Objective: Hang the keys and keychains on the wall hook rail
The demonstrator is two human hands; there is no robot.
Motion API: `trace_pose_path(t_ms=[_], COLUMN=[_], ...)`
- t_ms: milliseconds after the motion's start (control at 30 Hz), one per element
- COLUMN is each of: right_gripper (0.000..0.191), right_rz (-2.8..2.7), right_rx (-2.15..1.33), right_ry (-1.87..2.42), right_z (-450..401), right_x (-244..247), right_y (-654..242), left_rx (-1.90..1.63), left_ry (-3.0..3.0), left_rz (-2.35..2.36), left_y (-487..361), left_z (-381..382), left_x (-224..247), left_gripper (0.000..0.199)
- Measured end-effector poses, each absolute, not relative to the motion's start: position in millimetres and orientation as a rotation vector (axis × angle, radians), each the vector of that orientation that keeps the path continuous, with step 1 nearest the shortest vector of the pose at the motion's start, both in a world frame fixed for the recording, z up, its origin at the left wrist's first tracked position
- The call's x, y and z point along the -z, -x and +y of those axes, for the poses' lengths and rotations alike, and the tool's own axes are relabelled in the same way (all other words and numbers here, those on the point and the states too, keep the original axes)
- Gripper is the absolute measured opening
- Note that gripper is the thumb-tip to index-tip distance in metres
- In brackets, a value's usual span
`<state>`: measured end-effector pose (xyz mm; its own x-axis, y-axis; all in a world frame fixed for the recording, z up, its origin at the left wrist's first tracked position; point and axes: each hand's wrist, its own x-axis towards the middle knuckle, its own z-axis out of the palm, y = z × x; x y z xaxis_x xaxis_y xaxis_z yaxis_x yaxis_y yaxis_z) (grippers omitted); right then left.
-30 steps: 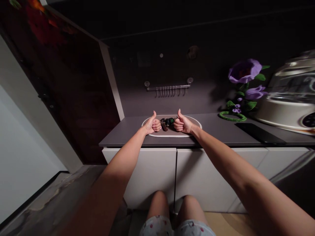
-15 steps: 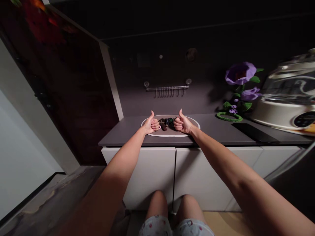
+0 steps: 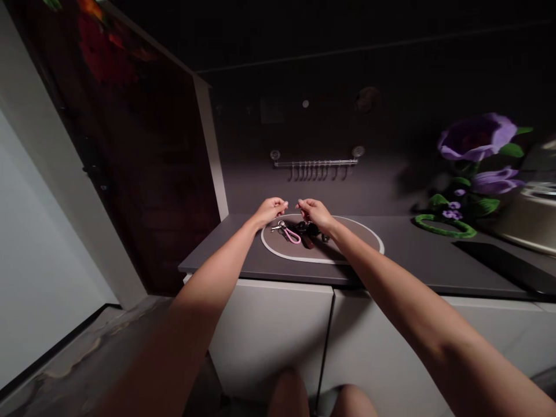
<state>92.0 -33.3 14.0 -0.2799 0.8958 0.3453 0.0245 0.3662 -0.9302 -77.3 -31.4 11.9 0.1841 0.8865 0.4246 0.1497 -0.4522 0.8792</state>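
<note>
My left hand (image 3: 272,209) is above the left part of an oval mat (image 3: 278,253) with a pale rim, its fingers curled in and thumb close to them. Just below it lies a pink strap loop (image 3: 293,236) with a metal clasp and ring (image 3: 281,225). My right hand (image 3: 316,213) faces it with a small gap between, thumb and fingertips drawn together over a dark bunch of what look like keys (image 3: 311,230). A brown tag (image 3: 308,242) sticks out of the bunch. Whether either hand pinches something small cannot be made out.
A clear hook rail (image 3: 316,164) is fixed to the dark wall. To the right stand purple knitted flowers (image 3: 478,139) with a green ring base (image 3: 447,227), a black phone-like slab (image 3: 499,266) and a cream appliance (image 3: 527,217). White cabinet doors (image 3: 278,330) are below the counter.
Both hands have gone from thumbs-up fists to loosely pinched fingers, raised and closer together. The pink strap now shows uncovered. The view has shifted left and nearer the counter.
</note>
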Motion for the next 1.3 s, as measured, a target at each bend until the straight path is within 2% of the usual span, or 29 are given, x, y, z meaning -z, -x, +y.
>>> trace_pose_path(t_ms=[167, 333, 500, 667, 833, 1300], right_gripper=[0.008, 0.014, 0.020, 0.022, 0.022, 0.015], right_rz=[-1.811, -2.077, -2.321, -2.408, -2.417, -2.339], right_rx=[-0.661, -0.243, 0.008, 0.038, 0.051, -0.024], right_ry=[1.024, 1.116, 1.137, 1.234, 1.258, 1.212], right_z=[-9.0, -4.3, 1.2, 7.2, 8.9, 10.5], right_x=[-7.2, 2.0, 11.0, 15.5, 16.7, 18.3], right_y=[-76.9, -74.7, -75.8, -77.7, -76.7, -74.1], left_rx=[-1.309, -1.194, -0.972, -0.813, -0.763, -1.055], left_ry=[-2.018, -2.260, -2.455, -2.564, -2.644, -2.361], left_rz=[1.112, 1.223, 1.228, 1.219, 1.223, 1.239], left_y=[83.4, 94.4, 105.2, 109.3, 108.4, 105.0], left_z=[-20.1, -13.4, -11.3, -9.1, -5.5, -3.4], left_x=[-1.9, 12.9, 12.5, 11.0, 15.6, 18.0], left_gripper=[0.011, 0.016, 0.022, 0.027, 0.021, 0.013])
